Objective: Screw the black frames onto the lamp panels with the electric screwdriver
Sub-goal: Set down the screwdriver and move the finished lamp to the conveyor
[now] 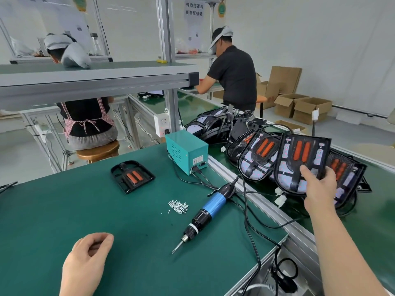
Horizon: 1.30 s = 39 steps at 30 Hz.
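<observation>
My right hand (319, 190) reaches out over the conveyor and grips the lower edge of a lamp panel with a black frame (301, 161), tilted up from a pile of similar panels (256, 159). My left hand (89, 261) hovers low over the green mat with fingers loosely curled, holding nothing. The blue and black electric screwdriver (208, 212) lies on the mat with its bit pointing toward me. A small heap of silver screws (178, 206) lies just left of it. A lone black frame with orange inserts (132, 176) rests farther back on the mat.
A teal power box (187, 152) stands at the mat's far right corner, its black cables (248, 216) trailing over the aluminium rail (267, 208). Beyond run the conveyor, a shelf overhead, two other workers and cardboard boxes at the back right.
</observation>
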Tool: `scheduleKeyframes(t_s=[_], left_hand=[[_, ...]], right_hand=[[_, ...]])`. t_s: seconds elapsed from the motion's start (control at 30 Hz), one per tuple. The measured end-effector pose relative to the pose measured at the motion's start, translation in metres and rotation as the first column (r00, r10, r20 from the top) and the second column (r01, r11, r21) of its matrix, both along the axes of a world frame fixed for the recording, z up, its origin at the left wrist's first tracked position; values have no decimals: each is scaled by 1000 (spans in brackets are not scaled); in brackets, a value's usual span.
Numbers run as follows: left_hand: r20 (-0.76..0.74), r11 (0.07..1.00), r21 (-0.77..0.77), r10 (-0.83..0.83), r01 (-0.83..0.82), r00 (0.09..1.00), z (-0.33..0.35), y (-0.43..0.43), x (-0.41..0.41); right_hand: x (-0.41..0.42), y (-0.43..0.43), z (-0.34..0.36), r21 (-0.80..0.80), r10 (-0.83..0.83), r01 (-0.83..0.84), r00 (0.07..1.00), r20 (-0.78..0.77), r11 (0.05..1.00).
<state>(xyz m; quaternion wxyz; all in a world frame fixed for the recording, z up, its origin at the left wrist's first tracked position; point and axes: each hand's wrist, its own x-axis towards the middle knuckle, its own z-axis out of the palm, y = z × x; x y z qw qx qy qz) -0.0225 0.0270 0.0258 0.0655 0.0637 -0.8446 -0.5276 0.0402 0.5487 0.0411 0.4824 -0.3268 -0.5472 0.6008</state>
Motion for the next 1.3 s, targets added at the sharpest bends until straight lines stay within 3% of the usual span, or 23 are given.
scheduleKeyframes(t_s=[0.1, 0.3, 0.63, 0.87, 1.03, 1.13, 1.3], left_hand=[[5, 1000, -1, 6, -6, 1000, -2, 0, -2], [2, 1000, -24, 8, -8, 1000, -3, 1, -3], [-1, 999, -44, 13, -13, 1000, -3, 4, -2], [-15, 997, -78, 8, -9, 1000, -5, 6, -2], [-26, 996, -86, 21, -23, 999, -8, 5, -4], [-35, 996, -83, 20, -23, 999, -11, 5, -5], [-39, 996, -87, 0, -4, 999, -14, 2, -4]], right_hand=[[1, 12, 8, -106, -32, 23, 996, -80, 994], [6, 28, 18, 20, -33, 36, 990, -134, 999], [7, 26, 6, 232, 24, -40, 997, 73, 972], [-8, -2, -34, 75, -17, 7, 991, 130, 997], [-11, -14, -36, 104, -89, 70, 979, 186, 992], [-11, -23, -29, 241, -200, 129, 933, 299, 962], [-17, -34, -17, 551, -407, 149, 830, 382, 821]])
